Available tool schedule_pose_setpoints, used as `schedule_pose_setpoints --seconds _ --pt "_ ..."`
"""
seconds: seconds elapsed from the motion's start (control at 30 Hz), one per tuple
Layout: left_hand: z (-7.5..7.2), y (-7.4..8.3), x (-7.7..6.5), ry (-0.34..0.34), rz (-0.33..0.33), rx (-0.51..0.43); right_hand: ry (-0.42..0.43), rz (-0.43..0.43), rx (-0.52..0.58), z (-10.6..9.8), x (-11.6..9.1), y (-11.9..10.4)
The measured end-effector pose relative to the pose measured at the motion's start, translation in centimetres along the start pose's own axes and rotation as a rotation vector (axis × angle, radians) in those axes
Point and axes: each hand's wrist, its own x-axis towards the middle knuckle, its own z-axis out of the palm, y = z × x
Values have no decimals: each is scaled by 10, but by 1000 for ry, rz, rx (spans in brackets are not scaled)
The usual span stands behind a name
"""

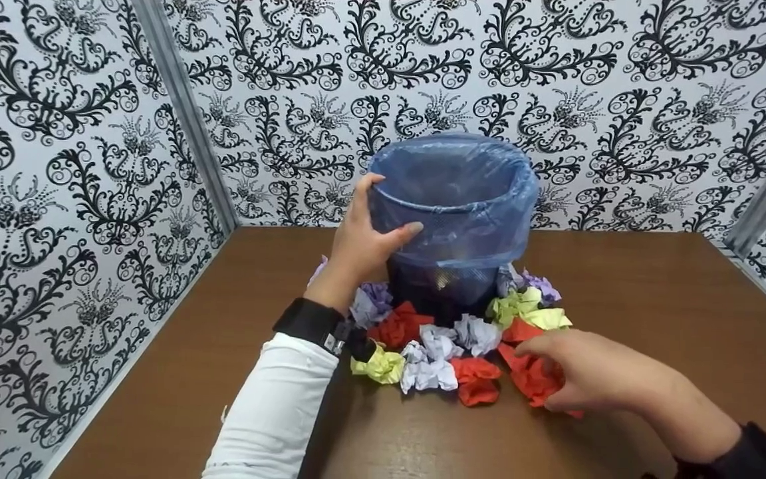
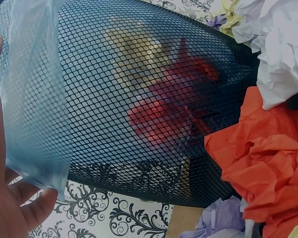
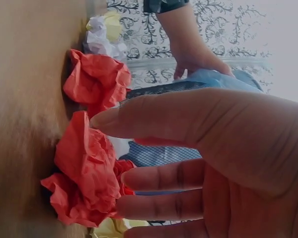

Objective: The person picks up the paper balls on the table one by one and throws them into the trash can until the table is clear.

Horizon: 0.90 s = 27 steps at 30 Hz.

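A black mesh wastebasket (image 2: 114, 109) with a blue plastic bag (image 1: 476, 233) folded over its rim stands on the table, with red and yellow crumpled paper showing through the mesh. My left hand (image 1: 362, 246) holds the basket's upper left side through the bag, thumb on the front. At the right front, my right hand (image 1: 606, 372) reaches over a red crumpled paper (image 3: 87, 171). Its thumb and fingers are fairly straight and spread around that paper; the right wrist view shows the thumb tip (image 3: 105, 121) at its edge.
Several crumpled papers ring the basket's base: white paper (image 1: 429, 376), yellow paper (image 1: 378, 364), purple paper (image 1: 371, 305) and another red paper (image 1: 476, 379). The brown table (image 1: 655, 286) meets patterned walls (image 1: 276, 120) at the back and left.
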Motion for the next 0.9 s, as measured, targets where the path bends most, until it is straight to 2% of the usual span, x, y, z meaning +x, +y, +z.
schedule_pose_setpoints --seconds 0.2,0.53,0.9 --pt "-1 0 -1 1 12 2 21 8 -87 5 0 0" --pt "2 1 -2 8 12 2 -32 11 -8 16 2 1" --pt "0 1 -1 3 35 -14 10 -69 7 21 10 10"
